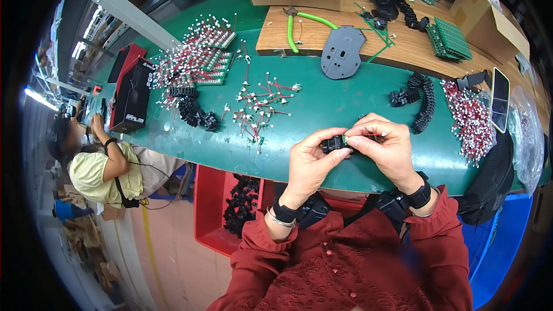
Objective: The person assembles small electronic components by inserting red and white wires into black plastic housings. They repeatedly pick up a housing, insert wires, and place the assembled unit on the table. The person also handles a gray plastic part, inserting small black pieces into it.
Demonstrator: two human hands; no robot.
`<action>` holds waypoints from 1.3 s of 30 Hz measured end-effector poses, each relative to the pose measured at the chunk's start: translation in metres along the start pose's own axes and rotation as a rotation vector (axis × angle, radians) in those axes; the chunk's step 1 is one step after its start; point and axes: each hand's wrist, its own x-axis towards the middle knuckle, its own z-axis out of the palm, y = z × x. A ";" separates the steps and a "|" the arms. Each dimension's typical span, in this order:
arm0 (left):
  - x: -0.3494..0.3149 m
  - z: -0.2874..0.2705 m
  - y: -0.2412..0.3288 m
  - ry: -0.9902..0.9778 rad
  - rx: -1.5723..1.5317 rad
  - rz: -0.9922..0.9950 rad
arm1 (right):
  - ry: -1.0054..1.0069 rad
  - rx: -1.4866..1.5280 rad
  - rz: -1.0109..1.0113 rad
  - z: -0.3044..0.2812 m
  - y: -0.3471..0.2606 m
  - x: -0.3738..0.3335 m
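Green tabletop (340,101) spreads beyond hands (308,164) (389,147) holding black part (331,144) near edge (242,173).

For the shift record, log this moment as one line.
left hand: holds black plastic part | right hand: pinches green piece beside it | green tabletop: loose red-wired white connectors

Blk part (333,144), red wires (468,120) w/ wht plugs (477,134), grn tabletop (357,95), dk-red patterned blouse (314,259), red bin (210,207)

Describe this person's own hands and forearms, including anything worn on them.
Both the left hand and right hand are ungloved. Long dark-red fabric sleeves end in gathered cuffs. A wide black strap circles each wrist; the left also has a thin silvery bangle.
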 end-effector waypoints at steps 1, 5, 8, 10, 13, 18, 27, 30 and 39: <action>0.000 0.000 0.000 0.000 -0.012 0.002 | -0.005 0.010 0.014 0.001 0.000 0.000; 0.000 -0.002 -0.001 0.025 0.003 -0.001 | 0.012 0.039 0.057 0.004 0.000 0.000; 0.000 -0.002 -0.001 0.023 -0.013 0.007 | 0.041 0.026 0.069 0.005 0.002 0.000; -0.001 -0.002 -0.001 0.012 -0.007 0.010 | 0.053 -0.004 0.085 0.005 0.001 0.000; -0.001 0.003 -0.004 0.029 0.039 0.030 | 0.075 -0.083 0.009 0.006 -0.001 -0.001; 0.000 0.007 -0.004 0.071 0.119 0.066 | 0.045 -0.365 -0.175 0.003 -0.003 0.000; -0.005 0.005 -0.001 0.064 0.611 0.352 | 0.002 -0.576 -0.340 0.007 -0.014 -0.003; -0.010 0.005 -0.002 0.059 0.278 0.199 | -0.004 -0.500 -0.233 0.010 -0.018 -0.006; -0.009 -0.002 -0.006 0.026 0.339 0.250 | 0.005 -0.426 -0.184 0.011 -0.018 -0.005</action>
